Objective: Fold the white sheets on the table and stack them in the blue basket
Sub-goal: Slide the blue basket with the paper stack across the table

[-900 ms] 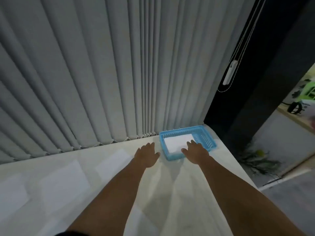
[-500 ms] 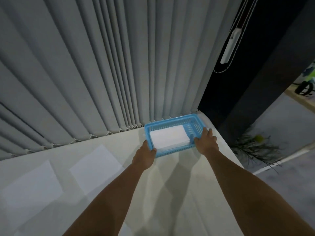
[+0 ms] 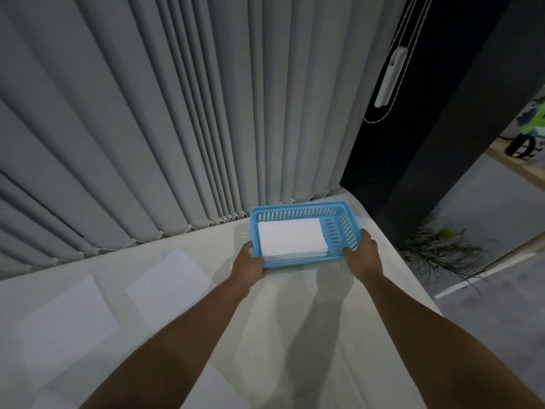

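Both hands hold the basket [image 3: 306, 214] at centre right of the frame: left hand [image 3: 248, 264] closed on its near-left corner, right hand [image 3: 362, 252] on its near-right rim, folded sheets [image 3: 290, 239] stacked inside. Pulled unevenly, it could tip or slide off the worktop [image 3: 295, 320] edge; unfolded sheets [image 3: 168, 284] wait lower left. No writing is legible.

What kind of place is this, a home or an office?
I cannot say for sure; perhaps an office or showroom. Grey vertical blinds with a pull cord hang behind the pale table, and a dark pillar opens onto a tiled floor.
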`<state>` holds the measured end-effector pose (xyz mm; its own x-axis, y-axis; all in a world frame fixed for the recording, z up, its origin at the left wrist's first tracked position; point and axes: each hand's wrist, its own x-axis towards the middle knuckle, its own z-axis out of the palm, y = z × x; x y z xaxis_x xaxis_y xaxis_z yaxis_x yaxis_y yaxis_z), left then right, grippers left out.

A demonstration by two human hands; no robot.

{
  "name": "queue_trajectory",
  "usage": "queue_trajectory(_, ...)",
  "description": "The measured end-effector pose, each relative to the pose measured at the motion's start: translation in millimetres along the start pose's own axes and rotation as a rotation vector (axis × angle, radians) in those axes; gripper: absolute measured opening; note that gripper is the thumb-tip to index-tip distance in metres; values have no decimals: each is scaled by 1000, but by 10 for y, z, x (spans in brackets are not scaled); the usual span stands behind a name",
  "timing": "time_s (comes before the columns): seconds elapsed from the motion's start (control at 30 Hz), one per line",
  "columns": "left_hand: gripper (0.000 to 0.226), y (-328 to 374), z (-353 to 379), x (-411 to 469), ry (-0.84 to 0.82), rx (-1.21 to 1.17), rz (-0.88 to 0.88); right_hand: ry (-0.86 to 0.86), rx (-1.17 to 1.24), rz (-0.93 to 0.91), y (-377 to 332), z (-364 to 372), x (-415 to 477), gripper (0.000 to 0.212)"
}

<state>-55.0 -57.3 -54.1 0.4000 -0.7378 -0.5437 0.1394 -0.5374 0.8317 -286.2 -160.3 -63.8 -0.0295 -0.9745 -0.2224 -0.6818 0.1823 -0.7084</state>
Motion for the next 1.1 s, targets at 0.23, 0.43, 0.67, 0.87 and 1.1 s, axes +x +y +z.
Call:
queue_trajectory(0.23,55,-184,-376,-533,-91,-13,-31,113,91,77,244,100,-927,61)
queue_trajectory(0.43,48,-574,-642,-882,-122,46,-10,180,107,132,477,334,-1728,62)
queue_trajectory(0.67,40,-1038,-846,-1068,39,1,-39,193,137,155,616,642,-2400,65)
queue_trajectory(0.87,39,-1199,-928,-1060,95,57,7,209,159,159,609,735,-2549,66)
queue_trajectory(1.1,36,-1301,-972,-1075,131,156,76,197,161,110,649,745,-2606,66)
